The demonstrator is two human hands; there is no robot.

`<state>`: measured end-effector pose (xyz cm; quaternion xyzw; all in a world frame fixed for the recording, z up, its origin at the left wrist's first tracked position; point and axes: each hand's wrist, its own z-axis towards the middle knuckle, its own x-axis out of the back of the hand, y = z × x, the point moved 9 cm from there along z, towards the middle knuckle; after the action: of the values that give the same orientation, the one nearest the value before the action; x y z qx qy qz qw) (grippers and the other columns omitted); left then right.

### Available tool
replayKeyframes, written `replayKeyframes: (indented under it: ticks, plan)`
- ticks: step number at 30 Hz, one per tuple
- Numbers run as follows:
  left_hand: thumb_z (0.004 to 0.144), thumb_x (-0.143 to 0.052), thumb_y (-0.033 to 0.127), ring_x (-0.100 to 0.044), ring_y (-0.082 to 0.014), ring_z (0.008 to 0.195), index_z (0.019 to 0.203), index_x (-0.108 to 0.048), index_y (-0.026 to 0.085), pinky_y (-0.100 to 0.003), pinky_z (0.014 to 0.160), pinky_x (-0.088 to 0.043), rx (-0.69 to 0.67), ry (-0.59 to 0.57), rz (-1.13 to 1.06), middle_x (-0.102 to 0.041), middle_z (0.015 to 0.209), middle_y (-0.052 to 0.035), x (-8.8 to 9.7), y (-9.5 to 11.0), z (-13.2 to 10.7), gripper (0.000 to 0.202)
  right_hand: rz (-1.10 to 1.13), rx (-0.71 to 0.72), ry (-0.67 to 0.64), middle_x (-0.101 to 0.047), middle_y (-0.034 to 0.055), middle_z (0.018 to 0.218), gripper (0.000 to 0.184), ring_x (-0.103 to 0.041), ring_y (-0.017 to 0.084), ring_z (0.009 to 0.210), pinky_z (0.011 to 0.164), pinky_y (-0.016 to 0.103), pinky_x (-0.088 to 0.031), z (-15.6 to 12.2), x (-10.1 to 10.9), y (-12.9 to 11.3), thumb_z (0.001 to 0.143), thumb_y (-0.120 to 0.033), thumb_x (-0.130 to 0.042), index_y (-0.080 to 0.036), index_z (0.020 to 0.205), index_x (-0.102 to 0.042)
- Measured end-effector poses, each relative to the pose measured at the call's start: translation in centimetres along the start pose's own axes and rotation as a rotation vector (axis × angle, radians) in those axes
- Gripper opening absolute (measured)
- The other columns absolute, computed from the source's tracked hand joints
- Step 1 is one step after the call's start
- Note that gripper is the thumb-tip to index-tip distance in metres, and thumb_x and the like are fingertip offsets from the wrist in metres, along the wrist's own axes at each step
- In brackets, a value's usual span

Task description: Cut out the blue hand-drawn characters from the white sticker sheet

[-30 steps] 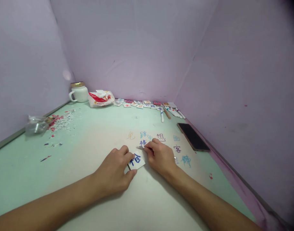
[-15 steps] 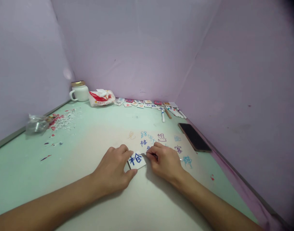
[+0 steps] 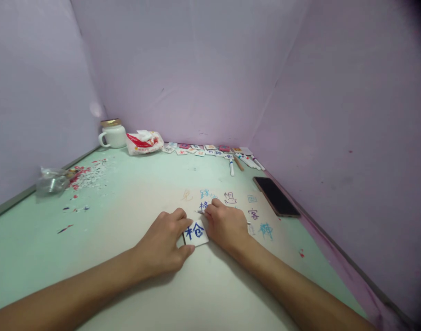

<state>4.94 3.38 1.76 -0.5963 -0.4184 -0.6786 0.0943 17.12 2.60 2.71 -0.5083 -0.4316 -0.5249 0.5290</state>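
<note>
A small square white block (image 3: 201,239) with a blue handwritten character lies flat on the table in front of me. My left hand (image 3: 165,241) holds it at its left side, fingers at the upper corner and thumb at the lower edge. In my right hand (image 3: 227,226) is a slim pen-like tool (image 3: 198,212), pinched by the fingers. Its thin pointed tip sticks out to the left, just above the block's far edge. The tool's middle is hidden by the hand, and whether its tip touches anything I cannot tell.
Coloured characters (image 3: 229,197) are written on the table beyond my hands. A phone (image 3: 276,196) lies at the right. Markers (image 3: 231,168), lettered blocks (image 3: 209,152), a tissue pack (image 3: 145,143) and a lidded white mug (image 3: 114,137) line the back. Shavings (image 3: 91,174) and a plastic bag (image 3: 52,183) lie left.
My right hand has shifted a little left and up, and the tool's tip has moved from the block's right side to above its far edge. My left hand stays on the block.
</note>
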Motion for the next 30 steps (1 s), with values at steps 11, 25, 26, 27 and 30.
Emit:
replayKeyframes:
  ticks: [11, 25, 26, 27, 30]
  plan:
    - [0.082, -0.058, 0.039, -0.053, -0.029, 0.096, 0.108, -0.066, 0.017, -0.048, 0.096, -0.041, 0.05, 0.0, 0.029, -0.059, 0.11, -0.0113, -0.2, -0.4, -0.1, 0.035, 0.243, -0.115, 0.041, -0.072, 0.0001, 0.087, 0.017, -0.061, 0.015, 0.072, 0.06, 0.028, -0.029, -1.4, 1.6, 3.1, 0.086, -0.02, -0.06, -0.023, 0.082, -0.076]
    - [0.082, -0.055, 0.039, -0.052, -0.0286, 0.097, 0.103, -0.065, 0.016, -0.047, 0.095, -0.042, 0.01, -0.022, -0.027, -0.057, 0.109, -0.0117, -0.5, -0.4, -0.1, 0.033, 0.226, -0.036, -0.058, -0.072, 0.0008, 0.088, 0.017, -0.06, 0.014, 0.071, 0.06, 0.029, -0.026, -1.5, 0.9, 1.8, 0.087, -0.019, -0.061, -0.022, 0.082, -0.077]
    - [0.082, -0.056, 0.04, -0.052, -0.0285, 0.096, 0.099, -0.065, 0.016, -0.046, 0.093, -0.043, 0.017, -0.027, -0.051, -0.057, 0.109, -0.0117, -0.5, -0.5, -0.1, 0.031, 0.233, -0.037, -0.057, -0.072, 0.0012, 0.088, 0.017, -0.06, 0.014, 0.072, 0.06, 0.029, -0.027, -1.5, 0.8, 1.8, 0.086, -0.019, -0.061, -0.022, 0.082, -0.077]
    - [0.081, -0.056, 0.039, -0.052, -0.0282, 0.096, 0.098, -0.065, 0.016, -0.046, 0.093, -0.043, 0.021, -0.013, -0.064, -0.056, 0.109, -0.0116, -0.4, -0.6, -0.1, 0.03, 0.249, -0.041, -0.057, -0.072, 0.0014, 0.087, 0.016, -0.06, 0.015, 0.072, 0.061, 0.028, -0.028, -1.4, 0.7, 1.8, 0.086, -0.019, -0.061, -0.022, 0.081, -0.077]
    - [0.081, -0.056, 0.037, -0.051, -0.0281, 0.097, 0.099, -0.065, 0.016, -0.045, 0.093, -0.043, 0.032, -0.012, -0.09, -0.055, 0.108, -0.0111, -0.4, -0.7, 0.0, 0.029, 0.326, -0.056, -0.055, -0.072, 0.0012, 0.086, 0.015, -0.06, 0.015, 0.075, 0.064, 0.028, -0.032, -1.0, 0.4, 2.2, 0.085, -0.018, -0.063, -0.022, 0.082, -0.076]
